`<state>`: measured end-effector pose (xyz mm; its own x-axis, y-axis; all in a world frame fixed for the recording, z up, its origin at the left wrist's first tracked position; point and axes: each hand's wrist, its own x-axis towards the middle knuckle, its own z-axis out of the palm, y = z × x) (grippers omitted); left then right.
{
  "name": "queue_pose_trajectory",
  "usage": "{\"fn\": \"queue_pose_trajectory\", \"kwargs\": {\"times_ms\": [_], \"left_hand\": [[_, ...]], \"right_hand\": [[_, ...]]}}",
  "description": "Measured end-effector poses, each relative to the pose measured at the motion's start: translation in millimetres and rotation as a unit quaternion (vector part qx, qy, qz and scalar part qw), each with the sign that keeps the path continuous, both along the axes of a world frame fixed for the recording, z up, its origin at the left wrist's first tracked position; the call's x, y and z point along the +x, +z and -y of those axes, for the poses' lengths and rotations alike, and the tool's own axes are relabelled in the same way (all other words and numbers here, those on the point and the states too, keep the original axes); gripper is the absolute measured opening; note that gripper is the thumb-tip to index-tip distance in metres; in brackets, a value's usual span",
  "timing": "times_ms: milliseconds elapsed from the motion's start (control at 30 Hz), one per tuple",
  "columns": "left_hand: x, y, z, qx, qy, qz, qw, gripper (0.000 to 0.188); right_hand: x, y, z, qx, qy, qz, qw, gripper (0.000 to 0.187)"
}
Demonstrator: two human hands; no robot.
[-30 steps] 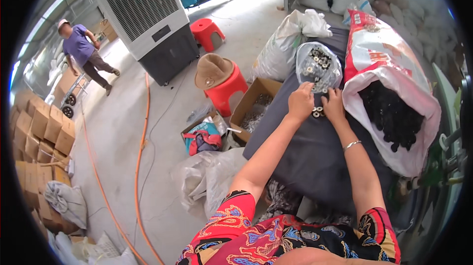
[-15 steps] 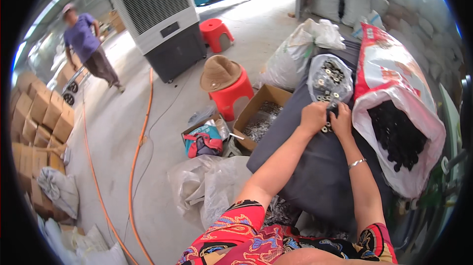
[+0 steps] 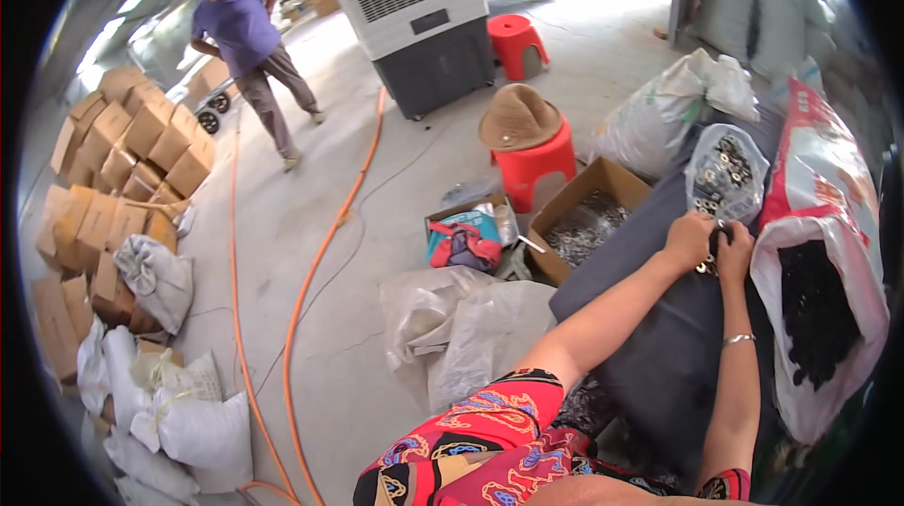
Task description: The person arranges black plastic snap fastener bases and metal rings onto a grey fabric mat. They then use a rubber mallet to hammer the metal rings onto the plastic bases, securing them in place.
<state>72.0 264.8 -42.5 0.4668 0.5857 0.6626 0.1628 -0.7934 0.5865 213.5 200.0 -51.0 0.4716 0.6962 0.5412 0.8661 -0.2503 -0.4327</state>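
Note:
Both hands meet over the dark cloth-covered surface (image 3: pixel 650 327), just below a clear plastic bag (image 3: pixel 750 202) of small metal rings. My left hand (image 3: pixel 689 240) is closed, its fingertips pressed against a small black part (image 3: pixel 723 232). From the other side my right hand (image 3: pixel 734 252) also grips that part, with a silver bangle on the wrist. The part's exact kind is mostly hidden by the fingers. A few loose metal rings (image 3: pixel 706 266) lie beside the hands. To the right, an opened white and red sack (image 3: pixel 770 271) holds many black pieces (image 3: pixel 817 313).
Left of the surface stand a cardboard box (image 3: pixel 543 261) of small metal parts and a red stool (image 3: pixel 537 167) with a straw hat. Orange hoses (image 3: pixel 325 252) cross the floor. A person (image 3: pixel 247 31) stands near stacked cartons (image 3: pixel 141 153) and an air cooler (image 3: pixel 428 73).
My view has swung left, so the scene sits further right. The person at the back has stepped forward, arms now bent at the waist. Both hands remain together at the black part.

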Motion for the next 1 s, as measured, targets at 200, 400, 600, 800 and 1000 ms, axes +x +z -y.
{"fn": "queue_pose_trajectory", "kwargs": {"times_ms": [200, 400, 600, 800, 1000], "left_hand": [[-1.3, 1.0, -0.6, -0.013, 0.000, 0.037, 0.999, 0.015], [-2.6, -1.4, -2.7, -0.018, 0.000, 0.019, 1.000, 0.015], [-1.1, -1.0, -0.9, -0.031, 0.001, 0.012, 0.999, 0.014], [1.0, -2.3, 6.3, 0.006, 0.025, -0.001, 1.000, 0.008], [1.0, -5.4, -7.8, 0.050, 0.037, -0.093, 0.994, 0.016]], "right_hand": [[2.0, -8.8, -6.6, 0.047, 0.006, 0.034, 0.998, 0.037], [7.9, -2.7, -8.1, 0.026, 0.070, -0.055, 0.996, 0.035], [-9.7, 13.3, -5.6, 0.002, 0.039, 0.018, 0.999, 0.016], [-12.4, 13.9, -1.0, 0.065, 0.030, 0.086, 0.994, 0.014], [-16.9, 18.7, -6.0, 0.131, 0.090, 0.004, 0.987, 0.015]]}}
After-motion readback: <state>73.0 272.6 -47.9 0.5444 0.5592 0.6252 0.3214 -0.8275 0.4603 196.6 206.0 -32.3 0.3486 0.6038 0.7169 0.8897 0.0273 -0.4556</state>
